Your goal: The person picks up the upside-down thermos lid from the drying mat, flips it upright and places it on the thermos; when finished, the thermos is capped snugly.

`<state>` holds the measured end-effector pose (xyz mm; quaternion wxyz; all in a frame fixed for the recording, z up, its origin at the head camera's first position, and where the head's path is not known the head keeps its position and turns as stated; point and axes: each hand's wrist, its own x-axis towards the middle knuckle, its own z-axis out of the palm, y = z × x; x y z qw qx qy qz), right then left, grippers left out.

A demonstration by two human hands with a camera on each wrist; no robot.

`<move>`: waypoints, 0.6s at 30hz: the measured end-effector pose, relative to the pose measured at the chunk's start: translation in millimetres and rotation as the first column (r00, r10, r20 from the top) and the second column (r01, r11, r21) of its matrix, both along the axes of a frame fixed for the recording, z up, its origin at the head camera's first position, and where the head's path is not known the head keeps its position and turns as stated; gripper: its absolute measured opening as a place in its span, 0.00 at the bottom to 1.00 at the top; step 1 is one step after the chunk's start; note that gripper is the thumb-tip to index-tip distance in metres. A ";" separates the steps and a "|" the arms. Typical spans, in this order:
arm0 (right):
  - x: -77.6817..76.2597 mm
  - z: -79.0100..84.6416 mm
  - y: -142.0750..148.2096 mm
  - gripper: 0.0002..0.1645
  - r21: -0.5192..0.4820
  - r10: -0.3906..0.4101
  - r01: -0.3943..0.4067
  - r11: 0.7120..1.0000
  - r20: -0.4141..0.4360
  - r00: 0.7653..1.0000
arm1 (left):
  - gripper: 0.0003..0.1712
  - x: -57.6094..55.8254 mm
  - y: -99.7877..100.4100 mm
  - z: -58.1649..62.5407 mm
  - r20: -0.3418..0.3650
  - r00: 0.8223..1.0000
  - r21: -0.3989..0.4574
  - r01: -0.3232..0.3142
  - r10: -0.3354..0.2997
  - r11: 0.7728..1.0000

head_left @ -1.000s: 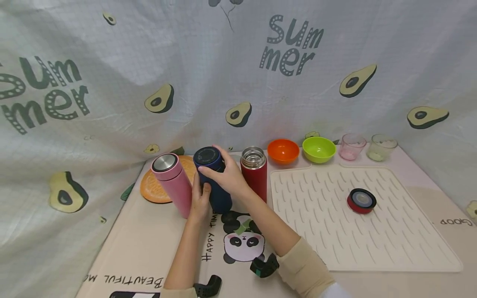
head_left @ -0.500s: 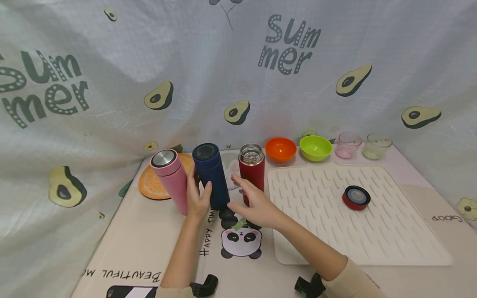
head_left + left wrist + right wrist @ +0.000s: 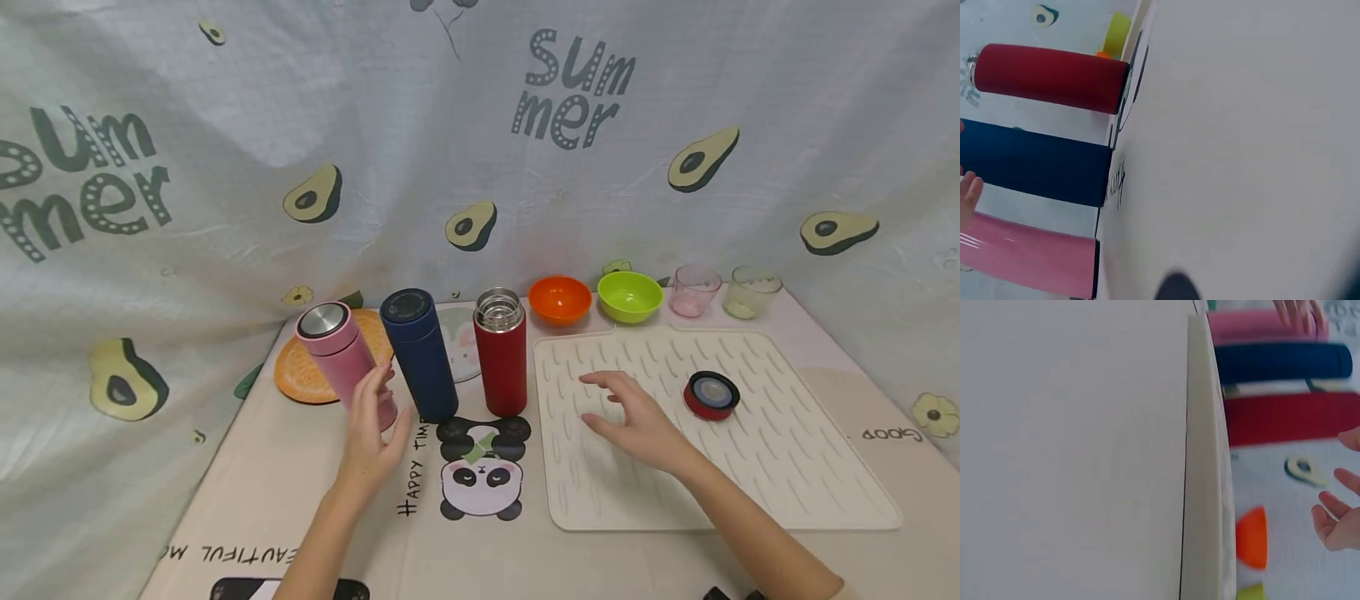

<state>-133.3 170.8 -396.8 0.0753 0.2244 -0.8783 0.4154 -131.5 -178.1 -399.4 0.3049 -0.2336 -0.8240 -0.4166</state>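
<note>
Three vacuum flasks stand in a row in the head view: a pink flask (image 3: 345,358) with a steel-topped lid, a dark blue flask (image 3: 422,358) with its lid on, and a red flask (image 3: 502,362) whose mouth is uncovered. The left hand (image 3: 371,442) is in front of the pink flask, overlapping its lower side, fingers extended and thumb apart. Over the cream ridged mat hovers the right hand (image 3: 637,425), its fingers loosely bent with nothing between them. To the right of that hand, a red and black flask lid (image 3: 711,395) lies on the mat.
The ridged mat (image 3: 795,492) covers the right side of the table. Behind it stand an orange bowl (image 3: 560,302), a green bowl (image 3: 630,297), a pink glass (image 3: 694,292) and a greenish glass (image 3: 752,293). An orange-slice placemat (image 3: 300,375) lies behind the pink flask.
Both hands have let go of the blue flask, which stays standing. The right hand has moved right over the mat; the left has drawn back toward the pink flask's front.
</note>
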 end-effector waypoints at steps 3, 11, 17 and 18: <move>-4.9 -2.1 31.4 0.29 0.047 -0.099 0.100 0.994 -0.031 0.995 | 0.37 14.0 -1.7 0.9 0.055 0.998 -0.098 -0.007 0.013 0.995; -20.2 -14.5 107.5 0.45 0.257 -0.404 0.392 0.883 -0.004 0.915 | 0.36 31.4 3.1 -2.5 0.270 0.963 -0.145 0.062 -0.021 0.987; -25.2 -32.7 131.7 0.56 0.345 -0.479 0.422 0.838 0.099 0.872 | 0.33 31.5 9.8 -5.7 0.355 0.934 -0.120 0.087 -0.039 0.989; -25.3 -34.4 133.3 0.56 0.348 -0.470 0.407 0.844 0.116 0.875 | 0.32 31.3 11.1 -6.0 0.370 0.928 -0.115 0.090 -0.042 0.989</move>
